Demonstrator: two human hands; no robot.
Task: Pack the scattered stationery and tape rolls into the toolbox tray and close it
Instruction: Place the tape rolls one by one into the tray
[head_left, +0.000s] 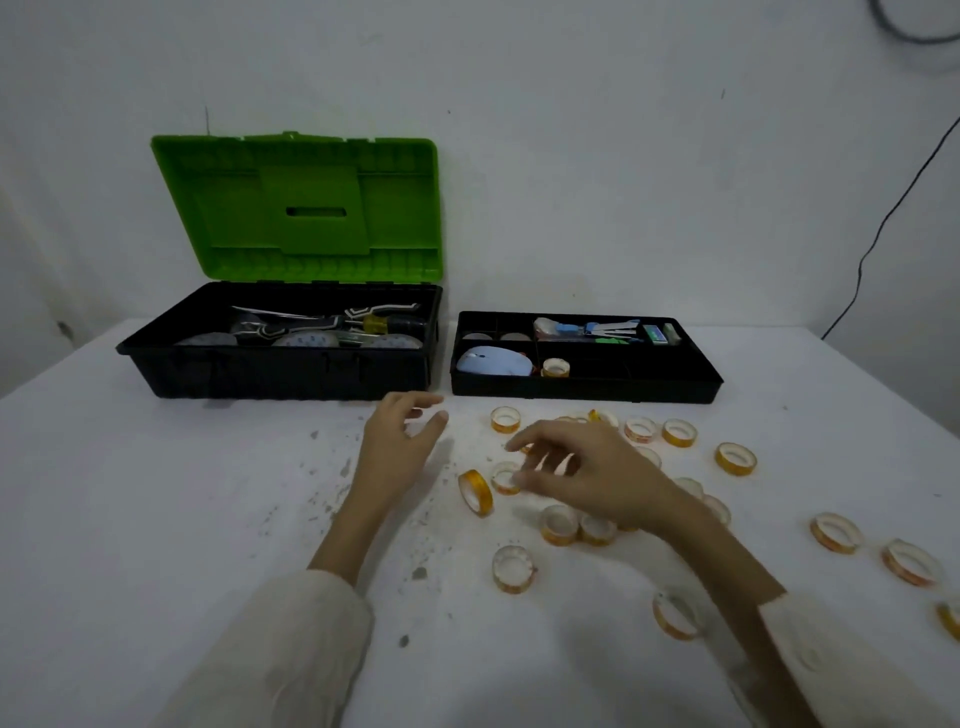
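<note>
Currently both hands hover just in front of the tray (582, 388), fingers loosely spread, holding nothing. The left hand (402, 441) is off its left corner; the right hand (587, 478) is above the tape rolls (679, 433) scattered before it. A brushed finger could send the on-edge roll (475, 492) wheeling away from the tray.

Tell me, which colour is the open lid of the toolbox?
The lid is bright green, above a black toolbox base. The head view, the only one, shows it clearly.
</note>
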